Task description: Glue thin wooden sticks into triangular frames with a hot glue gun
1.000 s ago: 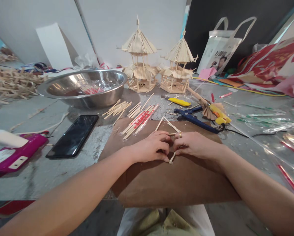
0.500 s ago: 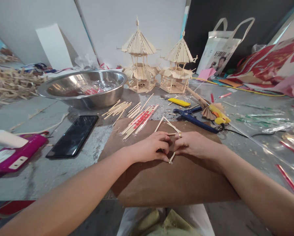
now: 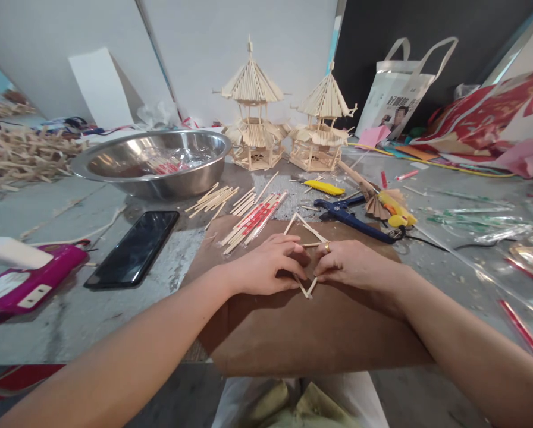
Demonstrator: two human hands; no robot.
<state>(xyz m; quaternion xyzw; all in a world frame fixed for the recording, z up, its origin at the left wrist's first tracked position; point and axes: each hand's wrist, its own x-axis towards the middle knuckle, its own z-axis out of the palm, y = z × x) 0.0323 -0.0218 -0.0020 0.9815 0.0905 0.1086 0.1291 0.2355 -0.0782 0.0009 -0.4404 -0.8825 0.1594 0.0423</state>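
On the brown flat sheet [image 3: 329, 333], between both hands, lay our angular frame of thin pale wooden sticks [image 3: 312, 287]. Left hand [image 3: 270, 264]: fingers bent, slightly spread, at its left side. Right hand [image 3: 349, 261]: fingertips drawn close, at its right. Whether either pinched a stick, we could not tell. Step, by our judgement: aligning stick ends, a further adjustment calling for light, steady fingertips. Beyond: blue metal pliers [image 3: 358, 224]. Hidden by our fingers: the frame's middle. Cut off leftward: a magenta plastic device [image 3: 38, 285].

No text reads clearly: the dark characters on the tall white two-handled bag [image 3: 385, 89] are too blurred.
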